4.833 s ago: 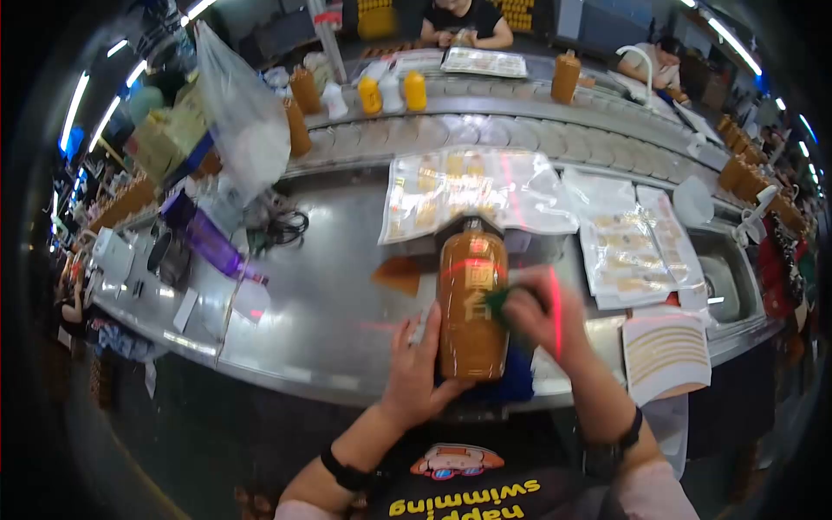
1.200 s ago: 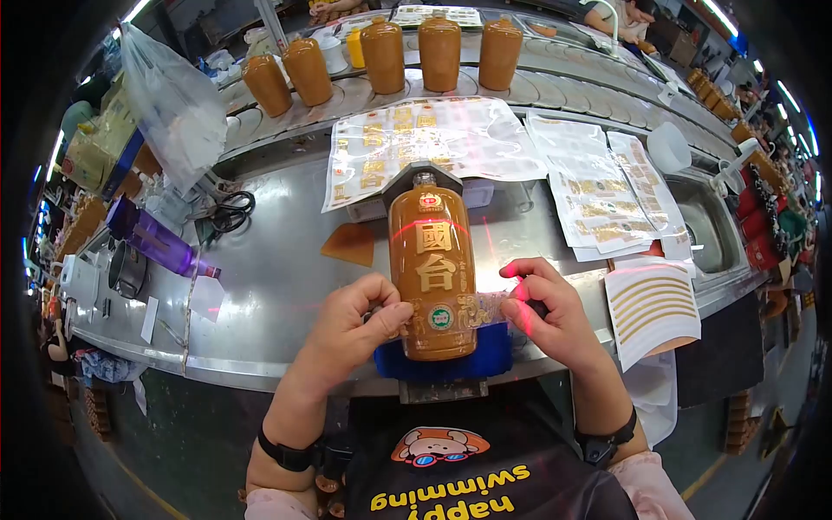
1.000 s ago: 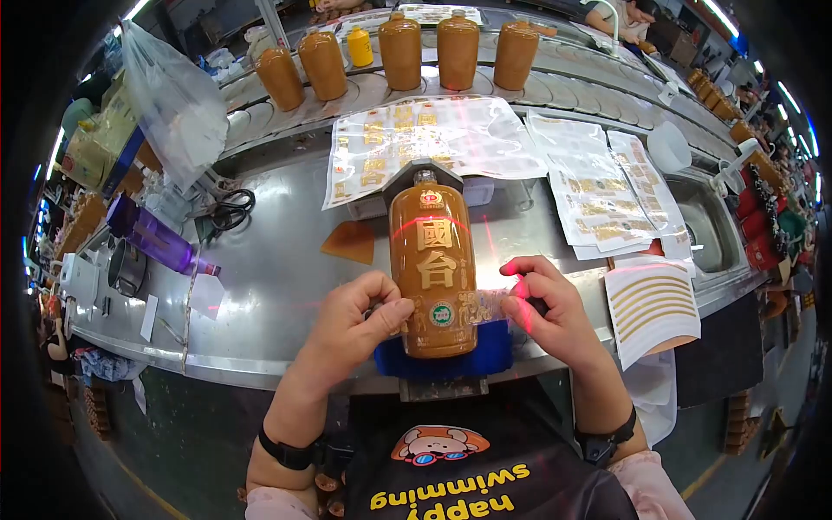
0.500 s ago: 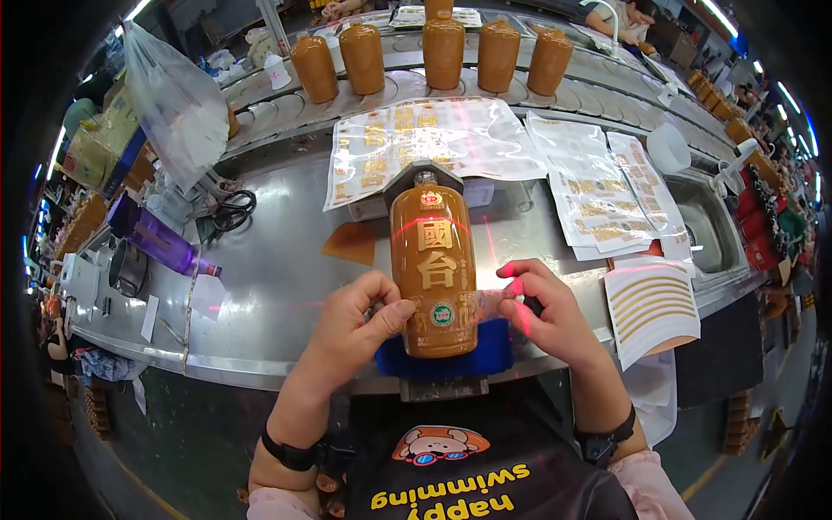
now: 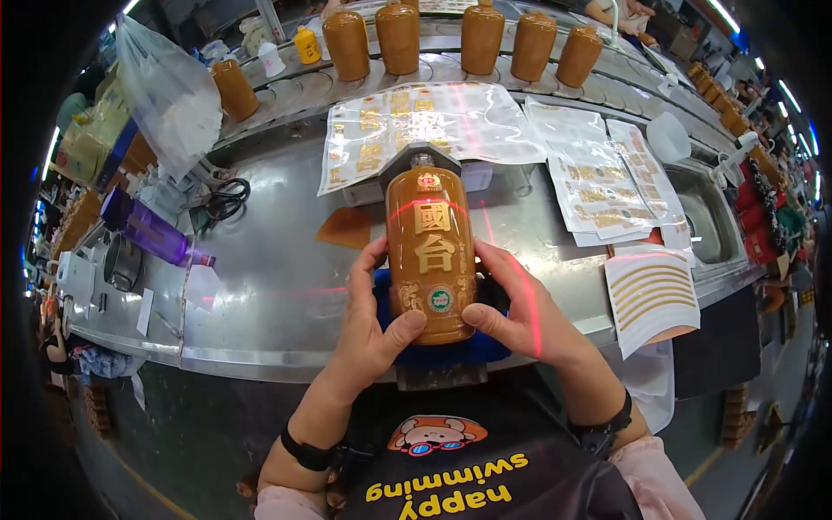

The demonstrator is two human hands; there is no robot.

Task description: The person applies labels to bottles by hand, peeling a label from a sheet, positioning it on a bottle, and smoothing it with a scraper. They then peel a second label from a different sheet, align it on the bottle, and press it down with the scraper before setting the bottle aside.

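Observation:
A brown glazed bottle (image 5: 433,282) with gold characters and a round green-and-white emblem lies face up at the bench's front edge. Its neck sits in a dark angled holder (image 5: 449,159), and a blue pad (image 5: 490,348) shows under its base. My left hand (image 5: 368,316) is closed around the lower left side, thumb on the front. Around the right side wraps my right hand (image 5: 524,312), its thumb beside the emblem. Both hands' other fingertips are partly hidden behind the bottle. Red laser lines cross the bottle and my right hand.
Sheets of gold decals (image 5: 416,130) lie behind the holder, with more sheets (image 5: 598,182) to the right. Curved gold strips (image 5: 652,290) lie on a card. Brown bottles (image 5: 484,39) stand on the conveyor. Scissors (image 5: 227,199) and a purple water bottle (image 5: 147,230) are at left.
My right hand has let go of a clear film piece and moved onto the bottle's right side. My left hand now wraps the left side. Conveyor bottles have shifted right; a small yellow bottle appears.

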